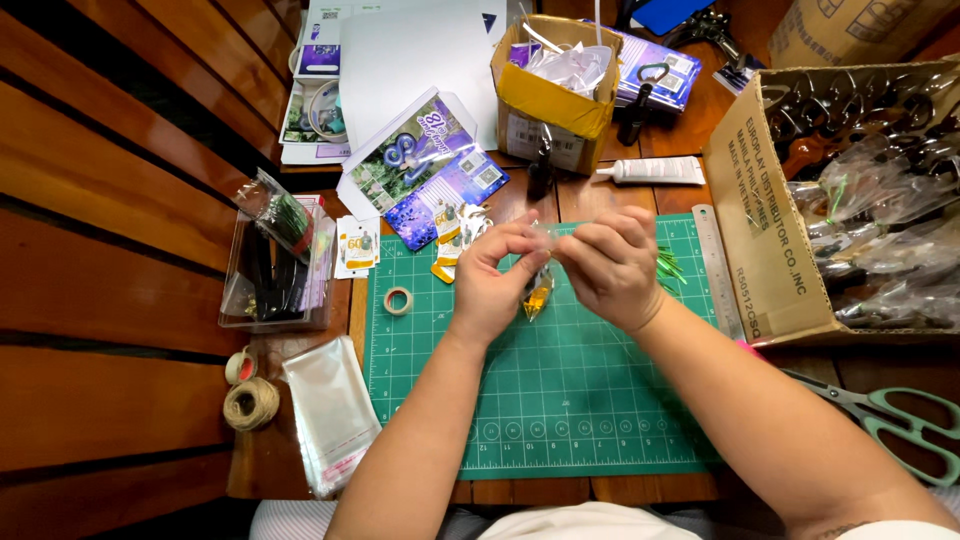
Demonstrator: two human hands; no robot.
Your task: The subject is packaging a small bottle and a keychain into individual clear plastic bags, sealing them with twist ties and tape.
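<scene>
— Hands are seen over the green cutting mat with white grid lines (560, 400). What is held?

— A small clear plastic bag with something yellow inside (538, 293) is pinched at its top by both hands. The left hand (490, 285) is closed on the bag's left side, and the right hand (612, 265) is closed on its right side. The hands are brought close together, fingertips almost touching. The bag is hung just above the mat, between the two hands.

— What is laid near the left hand?

— A small roll of clear tape (398, 300) is set on the mat's left edge. A stack of clear plastic sleeves (330, 410) is laid further left, beside two balls of brown twine (249, 400). A clear plastic box of dark things (275, 270) is placed above them.

— And by the right hand?

— A metal ruler (716, 265) is laid along the mat's right edge. A big open cardboard box full of clear bags (850, 190) is set next to it. Green-handled scissors (890, 420) are seen lower right. A white glue tube (655, 171) is laid above the mat, near a small yellow-taped cardboard box (550, 95).
</scene>
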